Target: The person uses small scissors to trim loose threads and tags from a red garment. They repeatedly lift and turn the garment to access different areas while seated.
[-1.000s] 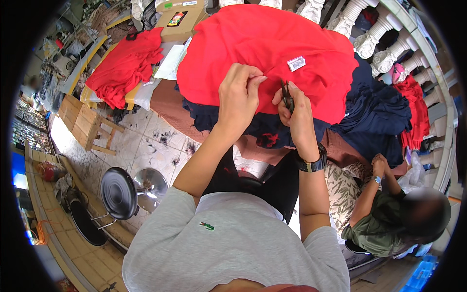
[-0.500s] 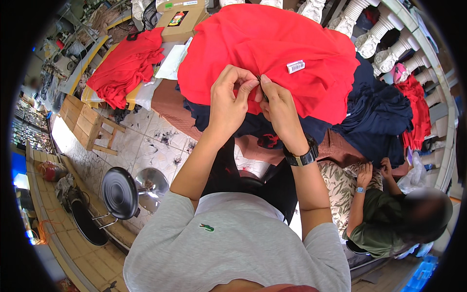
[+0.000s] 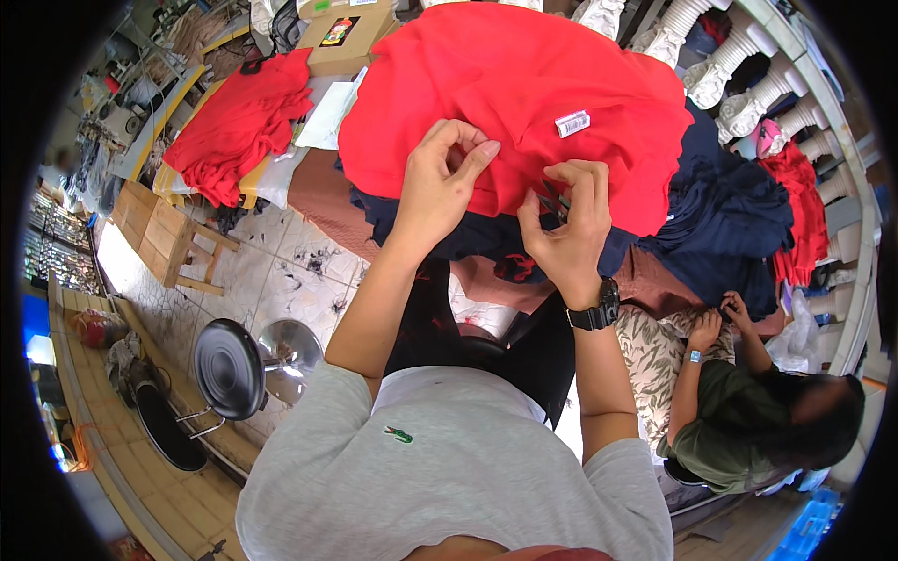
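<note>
A large red garment [image 3: 543, 75] lies spread over a dark navy pile in front of me, with a small white barcode label [image 3: 572, 123] on it. My left hand [image 3: 440, 178] is closed in a pinch at the garment's middle, thumb and forefinger together on the red cloth. To the right, my right hand [image 3: 575, 220] is raised just over the garment's near part. Its curled fingers hold small dark thread snips [image 3: 557, 200], whose blades point up and left, apart from my left hand.
Navy garments [image 3: 716, 206] hang at the right, beside white-wrapped posts [image 3: 767, 89]. Another person [image 3: 748, 421] sits there, both hands near the cloth. Leftward are a second red garment pile [image 3: 238, 126], a cardboard box [image 3: 346, 37], a wooden stool [image 3: 168, 234] and a round black stool [image 3: 227, 367].
My right hand has moved away from my left, to the right and nearer to me, taking the snips along. My left hand stays almost in place.
</note>
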Action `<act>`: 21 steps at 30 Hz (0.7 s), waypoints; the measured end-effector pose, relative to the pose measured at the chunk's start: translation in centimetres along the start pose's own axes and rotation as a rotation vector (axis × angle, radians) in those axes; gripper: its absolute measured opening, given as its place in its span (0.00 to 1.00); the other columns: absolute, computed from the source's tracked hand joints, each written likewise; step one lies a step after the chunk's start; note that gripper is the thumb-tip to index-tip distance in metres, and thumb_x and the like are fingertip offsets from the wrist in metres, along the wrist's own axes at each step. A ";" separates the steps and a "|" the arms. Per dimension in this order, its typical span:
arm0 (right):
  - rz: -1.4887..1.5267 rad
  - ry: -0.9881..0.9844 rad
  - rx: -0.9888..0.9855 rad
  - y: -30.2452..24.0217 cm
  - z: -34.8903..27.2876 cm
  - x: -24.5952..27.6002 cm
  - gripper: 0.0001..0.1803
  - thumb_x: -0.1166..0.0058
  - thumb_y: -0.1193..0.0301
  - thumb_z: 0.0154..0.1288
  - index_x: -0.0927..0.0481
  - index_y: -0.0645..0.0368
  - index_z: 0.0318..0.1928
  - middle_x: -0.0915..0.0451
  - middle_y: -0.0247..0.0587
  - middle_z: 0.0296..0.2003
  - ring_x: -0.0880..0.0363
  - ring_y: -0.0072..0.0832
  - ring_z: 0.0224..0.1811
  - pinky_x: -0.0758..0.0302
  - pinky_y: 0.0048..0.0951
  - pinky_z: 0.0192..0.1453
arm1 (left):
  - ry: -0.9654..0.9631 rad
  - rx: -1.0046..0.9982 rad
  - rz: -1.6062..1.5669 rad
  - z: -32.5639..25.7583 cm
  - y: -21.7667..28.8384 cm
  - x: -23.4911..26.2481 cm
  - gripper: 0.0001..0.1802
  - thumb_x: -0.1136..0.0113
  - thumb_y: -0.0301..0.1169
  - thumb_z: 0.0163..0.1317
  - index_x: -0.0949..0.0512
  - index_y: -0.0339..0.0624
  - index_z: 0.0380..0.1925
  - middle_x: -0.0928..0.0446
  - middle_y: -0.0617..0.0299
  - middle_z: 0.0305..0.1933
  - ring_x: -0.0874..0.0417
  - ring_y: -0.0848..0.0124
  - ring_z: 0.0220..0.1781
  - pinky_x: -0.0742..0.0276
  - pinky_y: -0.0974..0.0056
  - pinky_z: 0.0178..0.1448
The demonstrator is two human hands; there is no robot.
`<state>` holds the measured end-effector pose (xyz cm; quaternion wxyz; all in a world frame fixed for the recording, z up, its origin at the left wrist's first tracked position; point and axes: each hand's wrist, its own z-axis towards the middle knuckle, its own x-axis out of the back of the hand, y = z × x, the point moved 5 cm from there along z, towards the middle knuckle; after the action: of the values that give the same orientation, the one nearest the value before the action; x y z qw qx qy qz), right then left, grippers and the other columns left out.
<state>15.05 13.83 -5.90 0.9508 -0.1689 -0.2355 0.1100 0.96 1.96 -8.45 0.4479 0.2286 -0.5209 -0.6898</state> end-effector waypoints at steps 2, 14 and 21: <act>-0.020 0.017 -0.014 -0.1 0.3 0.1 0.19 0.34 0.78 0.49 0.21 0.58 0.44 0.25 0.41 0.42 0.19 0.35 0.31 0.20 0.32 0.28 | 0.016 -0.015 -0.168 -0.1 0.2 0.3 0.07 0.37 0.30 0.72 0.21 0.38 0.40 0.21 0.69 0.35 0.26 0.82 0.32 0.30 0.74 0.38; 0.073 -0.008 -0.043 0.0 0.5 -0.7 0.21 0.31 0.79 0.49 0.20 0.58 0.46 0.25 0.41 0.43 0.21 0.33 0.34 0.25 0.30 0.32 | 0.031 -0.056 -0.119 -1.6 1.2 -1.4 0.20 0.29 0.20 0.61 0.30 0.41 0.47 0.22 0.62 0.39 0.20 0.78 0.38 0.25 0.70 0.42; 0.006 0.001 -0.018 0.3 0.4 -0.2 0.22 0.33 0.78 0.49 0.21 0.57 0.48 0.25 0.40 0.44 0.18 0.34 0.32 0.19 0.32 0.30 | 0.146 -0.088 -0.306 -0.8 0.2 -0.6 0.16 0.31 0.21 0.64 0.25 0.36 0.48 0.16 0.57 0.34 0.17 0.77 0.34 0.23 0.71 0.43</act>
<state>14.65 14.16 -5.73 0.9489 -0.1784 -0.2357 0.1107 1.95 2.05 -8.64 0.3839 0.3351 -0.4154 -0.7535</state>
